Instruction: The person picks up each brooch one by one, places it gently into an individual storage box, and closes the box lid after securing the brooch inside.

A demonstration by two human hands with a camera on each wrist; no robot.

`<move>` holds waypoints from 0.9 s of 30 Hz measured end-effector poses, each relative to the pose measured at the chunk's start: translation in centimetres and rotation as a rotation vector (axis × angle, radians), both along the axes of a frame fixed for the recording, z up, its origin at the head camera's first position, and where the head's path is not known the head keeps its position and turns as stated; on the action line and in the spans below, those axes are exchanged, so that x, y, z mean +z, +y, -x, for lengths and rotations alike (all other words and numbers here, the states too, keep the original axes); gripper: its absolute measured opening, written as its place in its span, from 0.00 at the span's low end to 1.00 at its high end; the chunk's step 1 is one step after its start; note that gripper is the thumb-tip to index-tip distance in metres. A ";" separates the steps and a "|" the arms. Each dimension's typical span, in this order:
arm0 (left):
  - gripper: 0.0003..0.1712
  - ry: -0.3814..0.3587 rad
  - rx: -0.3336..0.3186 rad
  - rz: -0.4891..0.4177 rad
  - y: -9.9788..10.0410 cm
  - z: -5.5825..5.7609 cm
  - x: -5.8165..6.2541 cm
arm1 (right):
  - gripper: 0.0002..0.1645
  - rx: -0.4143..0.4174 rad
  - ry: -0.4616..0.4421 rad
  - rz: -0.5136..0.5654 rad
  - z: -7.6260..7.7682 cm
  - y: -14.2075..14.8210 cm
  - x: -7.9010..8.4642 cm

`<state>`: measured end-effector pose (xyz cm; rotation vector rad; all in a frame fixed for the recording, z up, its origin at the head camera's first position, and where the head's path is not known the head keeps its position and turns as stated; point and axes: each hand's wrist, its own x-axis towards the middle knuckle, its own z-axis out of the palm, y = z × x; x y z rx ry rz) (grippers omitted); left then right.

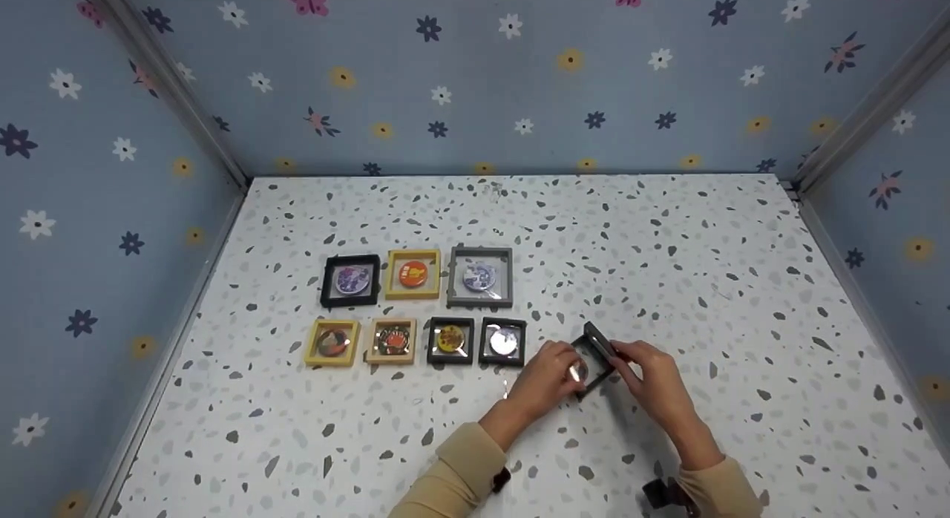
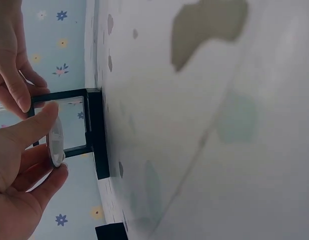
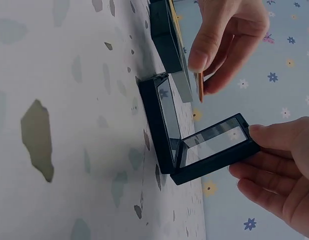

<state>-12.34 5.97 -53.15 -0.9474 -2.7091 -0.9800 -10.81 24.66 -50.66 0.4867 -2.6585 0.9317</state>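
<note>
My left hand [image 1: 546, 378] pinches a round badge [image 2: 56, 142] between thumb and fingers, its shiny face turned sideways. Just beside it is a black hinged display frame [image 3: 157, 127], spread apart with one half lying on the table and the other tilted up. My right hand [image 1: 659, 383] grips the edge of that raised half, thumb on one side and fingers behind, as the right wrist view shows. Clear film spans both halves. In the right wrist view the badge appears edge-on above the frame, apart from it.
Left of the hands stand two rows of framed badges on the speckled table [image 1: 297, 429]. The back row has a black frame [image 1: 324, 288], a yellow frame [image 1: 413, 295] and a grey frame [image 1: 481, 303]. Several smaller frames form the front row. Flowered walls [image 1: 475, 73] enclose the table.
</note>
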 end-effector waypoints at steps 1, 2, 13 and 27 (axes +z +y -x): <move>0.18 0.001 0.000 0.002 0.1 0.1 -0.1 | 0.13 0.000 -0.001 0.004 0.0 0.0 0.0; 0.18 0.002 0.000 0.002 0.3 0.2 -0.1 | 0.13 -0.001 -0.002 0.007 -0.1 -0.1 0.0; 0.16 -0.071 0.014 0.076 1.6 1.1 -0.3 | 0.15 -0.004 -0.021 0.041 -0.2 -0.2 -0.2; 0.08 -0.114 0.042 0.165 2.3 1.9 -0.5 | 0.15 -0.011 -0.024 0.063 -0.2 -0.2 -0.3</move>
